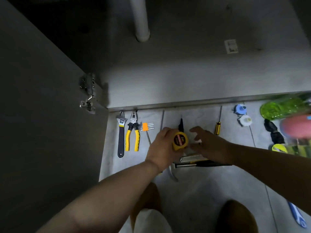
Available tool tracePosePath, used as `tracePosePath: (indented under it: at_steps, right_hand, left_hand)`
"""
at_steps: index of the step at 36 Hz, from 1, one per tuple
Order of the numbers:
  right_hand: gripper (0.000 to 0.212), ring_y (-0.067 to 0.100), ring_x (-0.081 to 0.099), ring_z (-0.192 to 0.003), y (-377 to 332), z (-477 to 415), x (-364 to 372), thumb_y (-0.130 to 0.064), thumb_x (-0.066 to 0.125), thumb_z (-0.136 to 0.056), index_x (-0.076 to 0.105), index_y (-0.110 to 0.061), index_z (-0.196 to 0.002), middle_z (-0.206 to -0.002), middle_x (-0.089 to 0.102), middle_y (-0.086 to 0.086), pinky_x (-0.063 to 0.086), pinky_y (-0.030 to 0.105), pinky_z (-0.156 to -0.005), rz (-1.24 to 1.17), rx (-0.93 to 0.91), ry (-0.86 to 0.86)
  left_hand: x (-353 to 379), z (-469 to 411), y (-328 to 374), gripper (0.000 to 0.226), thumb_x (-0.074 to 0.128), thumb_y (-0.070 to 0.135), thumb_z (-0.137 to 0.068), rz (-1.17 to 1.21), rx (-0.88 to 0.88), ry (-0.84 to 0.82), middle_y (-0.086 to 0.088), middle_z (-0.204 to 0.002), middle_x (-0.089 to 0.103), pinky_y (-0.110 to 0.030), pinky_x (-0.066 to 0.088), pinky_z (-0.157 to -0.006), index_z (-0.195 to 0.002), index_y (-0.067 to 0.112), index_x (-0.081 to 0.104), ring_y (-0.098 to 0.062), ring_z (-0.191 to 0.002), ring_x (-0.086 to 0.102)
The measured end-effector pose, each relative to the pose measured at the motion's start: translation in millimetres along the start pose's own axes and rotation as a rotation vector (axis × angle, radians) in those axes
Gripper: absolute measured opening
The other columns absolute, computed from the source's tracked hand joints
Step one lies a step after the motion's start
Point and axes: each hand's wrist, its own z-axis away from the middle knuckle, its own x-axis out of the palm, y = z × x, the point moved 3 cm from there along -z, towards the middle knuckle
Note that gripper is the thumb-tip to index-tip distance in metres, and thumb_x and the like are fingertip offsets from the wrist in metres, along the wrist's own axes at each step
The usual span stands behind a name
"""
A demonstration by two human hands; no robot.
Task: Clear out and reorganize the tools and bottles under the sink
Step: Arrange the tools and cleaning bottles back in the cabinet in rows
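Yellow tape measure (pixel 180 140) gripped in left hand (pixel 162 148) above floor tiles (pixel 193 190), right hand (pixel 207 140) open beside it, mid-sort beside 2 laid-out tools, wrench (pixel 121 133) and pliers (pixel 133 133); next, likely setting it in line.

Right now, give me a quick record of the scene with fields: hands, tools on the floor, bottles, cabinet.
left hand: holds a yellow tape measure
right hand: open, fingers spread, beside the tape measure
tools in a row by the cabinet edge: wrench, pliers, hex keys, screwdriver
under the hands: hammer, partly hidden
bottles: green bottle lying at right, blurred
cabinet: door open, floor bare except the pipe
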Motion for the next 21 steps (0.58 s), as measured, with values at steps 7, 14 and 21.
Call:
tracePosePath:
  at_steps: [7,14,21]
  right_hand:
    - [0.014,0.030,0.067,-0.095,-18.9,-10.5,-18.3,-0.017,0.059,-0.097,0.064,-0.011,-0.109,-0.103,0.066,0.010,0.059,0.048,-0.083,-0.085,0.015,0.066]
    - [0.013,0.030,0.071,-0.094,48.1,4.3,-54.2,-0.011,0.065,-0.094,0.063,-0.006,-0.107,-0.106,0.068,0.018,0.062,0.042,-0.075,-0.447,0.242,0.226]
    - [0.023,0.028,0.069,-0.092,125.9,27.8,-72.9,0.006,0.061,-0.091,0.055,-0.008,-0.108,-0.122,0.062,0.020,0.061,0.028,-0.055,-0.729,0.499,0.469]
  left_hand:
    - [0.5,20.5,19.8,0.059,0.077,0.056,-0.073,0.296,0.038,0.089,0.025,-0.119,0.051,-0.010,0.048,-0.087,-0.125,0.041,0.052,0.006,-0.107,0.056]
    - [-43.3,-10.7,-31.8,0.033,0.060,0.007,-0.087,-0.199,-0.052,0.239,-0.015,-0.116,0.057,-0.044,0.050,-0.090,-0.120,0.012,0.061,-0.037,-0.108,0.056]
    - [-57.7,-38.3,-59.6,0.051,0.069,0.008,-0.079,-0.628,-0.134,0.029,-0.008,-0.124,0.055,-0.043,0.045,-0.089,-0.127,0.021,0.058,-0.033,-0.115,0.051]
